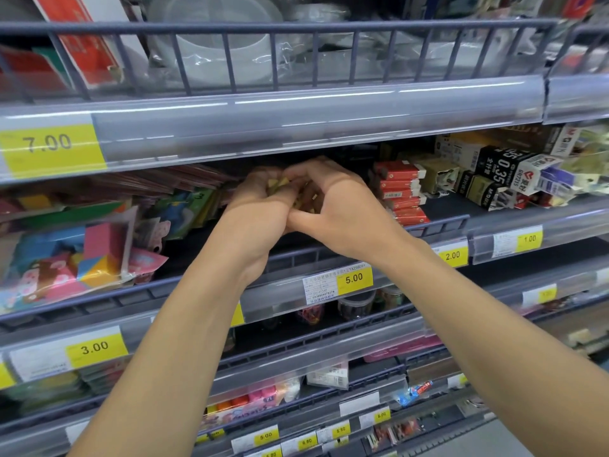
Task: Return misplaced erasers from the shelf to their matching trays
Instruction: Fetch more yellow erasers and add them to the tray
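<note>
Both my hands reach into the middle shelf [329, 255], just under the upper shelf's price rail. My left hand [260, 206] is cupped and holds several small yellow-wrapped erasers [278, 186]. My right hand [333, 199] is pressed against it, its fingers curled over the same small pile of erasers [308, 201]. Most of each eraser is hidden by my fingers. No tray shows under my hands.
Red boxes [400, 189] and black-and-white refill boxes [494, 173] stand to the right of my hands. Coloured paper packs [99, 249] fill the shelf's left side. Wire rails front each shelf. Yellow price tags [354, 278] line the edges. Lower shelves hold small stationery.
</note>
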The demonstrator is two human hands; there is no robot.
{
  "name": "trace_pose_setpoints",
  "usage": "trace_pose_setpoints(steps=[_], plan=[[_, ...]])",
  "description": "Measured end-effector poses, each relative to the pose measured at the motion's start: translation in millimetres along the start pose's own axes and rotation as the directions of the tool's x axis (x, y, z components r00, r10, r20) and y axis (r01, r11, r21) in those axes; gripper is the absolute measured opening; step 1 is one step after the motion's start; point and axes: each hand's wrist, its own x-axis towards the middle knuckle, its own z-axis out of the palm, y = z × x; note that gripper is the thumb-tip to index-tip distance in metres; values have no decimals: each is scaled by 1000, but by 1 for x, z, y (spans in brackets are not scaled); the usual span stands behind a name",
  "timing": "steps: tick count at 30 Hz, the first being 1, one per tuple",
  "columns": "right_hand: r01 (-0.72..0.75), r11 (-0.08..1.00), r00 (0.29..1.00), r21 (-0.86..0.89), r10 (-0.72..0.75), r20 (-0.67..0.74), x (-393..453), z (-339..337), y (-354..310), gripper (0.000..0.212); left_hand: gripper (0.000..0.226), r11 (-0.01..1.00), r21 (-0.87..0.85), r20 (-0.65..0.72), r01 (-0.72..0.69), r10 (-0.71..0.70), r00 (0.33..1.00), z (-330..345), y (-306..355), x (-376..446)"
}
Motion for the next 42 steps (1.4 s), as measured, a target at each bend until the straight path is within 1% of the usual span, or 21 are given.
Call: trace_pose_setpoints(steps=[3,6,8,11,13,16,20,22,23,25,27,29,30,31,33,35,37,38,39,41,42], plan=[[51,998,994,-22,-48,101,2,-14,2,58,17,1000,13,18,-14,14,1000,-3,4,0],[-40,997,987,-66,50,152,7,-41,16,52,21,1000,14,13,-5,4,1000,-11,9,1],[-70,963,970,-262,126,206,12,-56,28,47,22,999,48,29,3,-4,1000,-15,9,2],[3,831,898,-556,242,367,19,-58,35,46,19,997,79,77,10,-16,997,-15,7,1],[28,789,853,-614,302,426,21,-50,36,46,17,994,110,99,11,-22,995,-14,6,1],[53,768,834,-638,317,451,20,-43,38,42,14,991,137,105,10,-25,994,-14,4,0],[29,800,834,-599,311,456,23,-42,36,39,14,990,136,95,21,-34,995,-15,1,0],[-25,860,873,-510,268,407,22,-44,34,40,9,989,143,80,25,-37,996,-16,1,0],[-77,918,905,-389,228,359,19,-45,31,40,10,989,146,73,27,-38,997,-16,1,0],[-159,987,953,12,151,264,10,-45,25,41,22,990,138,67,39,-48,997,-17,1,1],[-146,938,972,316,76,223,1,-40,17,40,39,992,119,80,51,-61,995,-16,3,-1],[-108,876,979,471,12,203,-5,-30,10,40,62,994,84,113,65,-74,991,-15,6,-3],[-92,857,980,507,-11,197,-7,-25,7,41,67,995,69,125,72,-80,989,-15,6,-3],[-74,853,982,517,-29,188,-8,-20,5,41,64,996,52,139,73,-80,987,-15,6,-3],[-24,881,986,472,-57,157,-8,-11,2,43,39,997,29,162,65,-69,984,-15,4,-3],[67,947,989,313,-105,107,-6,-5,1,43,19,998,30,153,55,-59,987,-16,4,-3],[193,975,977,114,-202,74,-3,-5,1,41,12,998,22,135,60,-62,989,-18,4,-3],[224,971,970,82,-230,75,-1,-8,3,39,11,998,11,128,67,-68,989,-18,5,-3],[212,973,971,93,-220,92,2,-12,5,38,10,997,0,116,76,-76,990,-19,5,-3],[107,990,983,93,-119,143,11,-21,10,40,13,997,-18,77,81,-79,994,-21,5,-2],[46,999,982,26,-50,181,17,-25,14,43,13,997,-22,57,73,-72,996,-22,5,-2]])
